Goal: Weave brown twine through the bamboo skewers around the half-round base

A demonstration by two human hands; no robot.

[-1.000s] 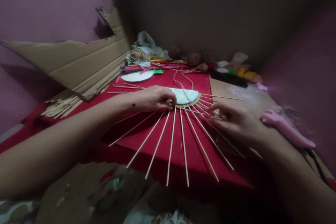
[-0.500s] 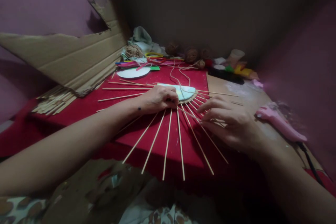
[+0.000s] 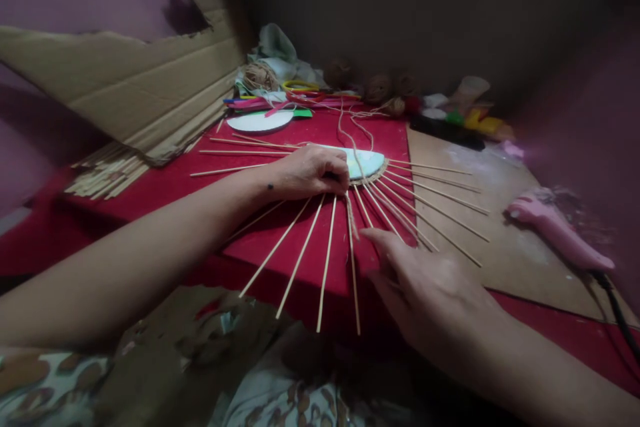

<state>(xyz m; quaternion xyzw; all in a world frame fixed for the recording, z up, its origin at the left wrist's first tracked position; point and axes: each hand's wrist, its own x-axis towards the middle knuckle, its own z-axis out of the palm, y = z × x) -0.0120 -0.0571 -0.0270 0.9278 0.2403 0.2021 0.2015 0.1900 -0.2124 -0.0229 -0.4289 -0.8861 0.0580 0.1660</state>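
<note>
A pale blue-green half-round piece (image 3: 367,161) with a twine-wrapped edge lies on the red cloth, thin wooden sticks (image 3: 327,267) fanning out from it. My left hand (image 3: 325,170) is closed over its near left edge, fingertips pressed where the sticks meet the rim; the fingers hide that spot. A short length of twine (image 3: 351,215) hangs from under the left fingertips, along one stick. Close to the twine's lower end is my right hand (image 3: 425,287), index finger stretched out and apart from the digit below. Another twine strand (image 3: 356,147) crosses the half-round piece.
Cardboard (image 3: 130,80) leans at the left above a bundle of loose sticks (image 3: 110,167). A white oval piece (image 3: 260,121), twine balls (image 3: 260,77) and coloured supplies lie at the back. On the brown board (image 3: 450,180) at right rests a pink glue gun (image 3: 560,227) with a black cord.
My right hand has moved down and toward me, off the right-hand sticks. The twine between the hands now hangs lower and steeper. My left hand keeps its hold; the whole view has shifted slightly.
</note>
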